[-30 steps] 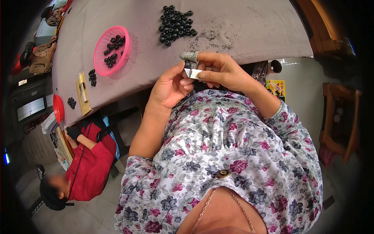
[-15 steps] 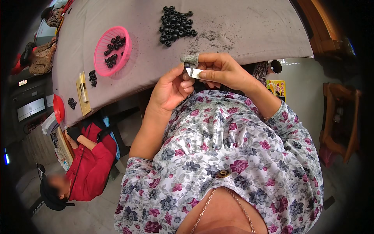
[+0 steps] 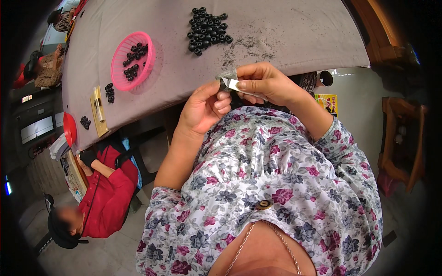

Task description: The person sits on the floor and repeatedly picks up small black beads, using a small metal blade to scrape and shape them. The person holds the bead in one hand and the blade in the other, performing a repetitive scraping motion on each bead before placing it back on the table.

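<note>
My left hand (image 3: 205,103) is closed, its thumb and fingers pinching a small black round piece (image 3: 223,85) at the table's near edge. Facing it, my right hand (image 3: 267,85) grips a small white, flat, angular tool (image 3: 233,85) between thumb and fingers. The tool's slanted tip meets the black piece; its exact kind is unclear. A grey wrap (image 3: 226,75) covers the tip of my right forefinger. Beyond my hands, a pile of black round beads (image 3: 207,31), some showing holes, lies on the cloth-covered table (image 3: 177,69).
Dark crumbs (image 3: 248,46) lie beside the pile. To the left are a pink basket (image 3: 151,64) with black beads, two small bead clusters, a wooden board (image 3: 95,120) and a red dish (image 3: 69,129). A person in red (image 3: 108,188) sits at the left. A wooden chair (image 3: 384,138) stands right.
The white tool has shifted slightly up and right and turned in my right fingers. My left fingertips have moved a little, and the black piece shows more plainly.
</note>
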`<state>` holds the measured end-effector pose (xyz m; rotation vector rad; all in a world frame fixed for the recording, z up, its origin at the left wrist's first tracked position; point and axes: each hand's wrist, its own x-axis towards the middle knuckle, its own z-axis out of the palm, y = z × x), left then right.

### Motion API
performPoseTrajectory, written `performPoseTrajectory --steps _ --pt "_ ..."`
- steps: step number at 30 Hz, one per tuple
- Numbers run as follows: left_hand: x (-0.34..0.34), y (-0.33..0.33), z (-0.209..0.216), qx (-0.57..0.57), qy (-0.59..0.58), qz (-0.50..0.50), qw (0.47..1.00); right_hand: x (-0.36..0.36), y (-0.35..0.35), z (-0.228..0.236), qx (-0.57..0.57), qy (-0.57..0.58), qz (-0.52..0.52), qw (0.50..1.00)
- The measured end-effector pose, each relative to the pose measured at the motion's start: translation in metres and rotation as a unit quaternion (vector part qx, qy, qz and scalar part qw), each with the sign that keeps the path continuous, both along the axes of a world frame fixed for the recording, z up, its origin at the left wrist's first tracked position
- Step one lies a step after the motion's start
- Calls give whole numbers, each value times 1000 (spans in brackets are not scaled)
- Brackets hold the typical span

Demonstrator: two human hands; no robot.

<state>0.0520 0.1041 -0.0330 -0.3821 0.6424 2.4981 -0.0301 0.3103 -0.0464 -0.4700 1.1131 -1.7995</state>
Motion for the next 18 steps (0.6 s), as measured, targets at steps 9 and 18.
performPoseTrajectory --steps 9,18 --pt "-1 9 6 49 -66 60 995 3 -2 7 -3 44 -10 999" --pt "1 10 9 58 -69 51 995 2 -1 5 8 48 -1 999"
